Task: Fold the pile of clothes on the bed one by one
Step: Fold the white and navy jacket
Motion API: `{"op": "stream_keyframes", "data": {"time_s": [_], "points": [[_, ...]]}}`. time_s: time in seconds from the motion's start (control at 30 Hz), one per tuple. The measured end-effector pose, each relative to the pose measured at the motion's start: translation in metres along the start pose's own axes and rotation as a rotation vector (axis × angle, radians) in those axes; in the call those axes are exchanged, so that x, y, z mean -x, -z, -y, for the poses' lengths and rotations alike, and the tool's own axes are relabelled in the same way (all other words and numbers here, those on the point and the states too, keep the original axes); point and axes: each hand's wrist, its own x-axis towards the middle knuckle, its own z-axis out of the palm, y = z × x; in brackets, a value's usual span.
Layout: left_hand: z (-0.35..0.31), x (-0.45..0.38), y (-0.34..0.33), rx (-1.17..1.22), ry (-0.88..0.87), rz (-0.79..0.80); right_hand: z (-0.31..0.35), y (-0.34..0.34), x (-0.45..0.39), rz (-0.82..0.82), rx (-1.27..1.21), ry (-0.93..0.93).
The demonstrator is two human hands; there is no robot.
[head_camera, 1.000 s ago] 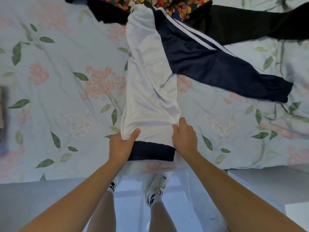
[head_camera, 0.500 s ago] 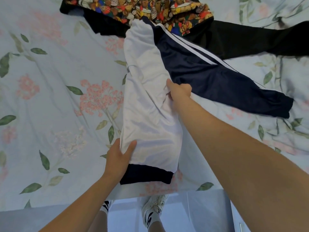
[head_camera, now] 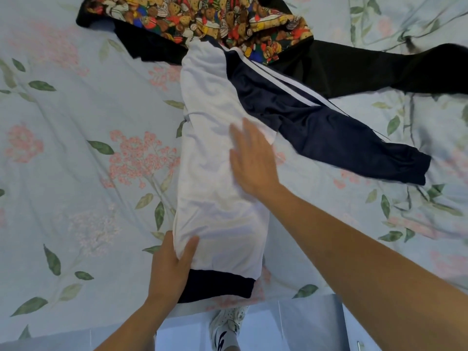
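Head view showed my left hand gripping the white-and-navy folded track jacket at the bed edge, right hand flat on it; beyond lay a bear-print garment, open floral sheet leftward.

Floral bed under jacket, black garment.

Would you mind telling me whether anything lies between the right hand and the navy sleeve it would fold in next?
Nothing visible does: the right hand lies flat on the white panel, and the navy sleeve lies uncovered beside it.
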Motion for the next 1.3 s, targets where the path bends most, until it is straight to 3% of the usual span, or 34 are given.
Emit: {"op": "stream_keyframes", "data": {"time_s": [0.07, 0.13, 0.2, 0.43, 0.6, 0.87, 0.97, 1.1, 1.3], "points": [[-0.001, 0.003, 0.002, -0.087, 0.022, -0.001, -0.012, -0.021, 0.009, 0.178, 0.135, 0.047], [-0.005, 0.000, 0.007, -0.330, -0.074, -0.095, -0.013, -0.023, 0.009, 0.205, 0.144, 0.010], [-0.015, -0.013, 0.011, -0.499, -0.263, -0.172, -0.009, -0.014, 0.005, 0.177, 0.073, -0.017], [-0.135, -0.111, -0.037, -0.541, -0.753, -0.011, -0.080, 0.046, -0.009, -0.011, 0.059, -0.212], [-0.216, -0.170, -0.117, -0.722, -0.743, 0.071, -0.151, 0.038, -0.010, 0.161, 0.143, -0.200], [-0.204, -0.142, -0.194, -0.870, -0.836, 0.104, -0.253, 0.082, 0.013, 0.175, 0.185, -0.113], [-0.219, -0.135, -0.228, -0.891, -0.921, 0.167, -0.286, 0.111, 0.018, 0.163, 0.168, -0.191], [-0.250, -0.131, -0.267, -0.911, -0.797, 0.166, -0.333, 0.144, 0.022, 0.250, 0.181, -0.333], [-0.260, -0.128, -0.280, -1.066, -0.712, 0.123, -0.369, 0.176, 0.009, 0.524, 0.003, -0.354]]}}
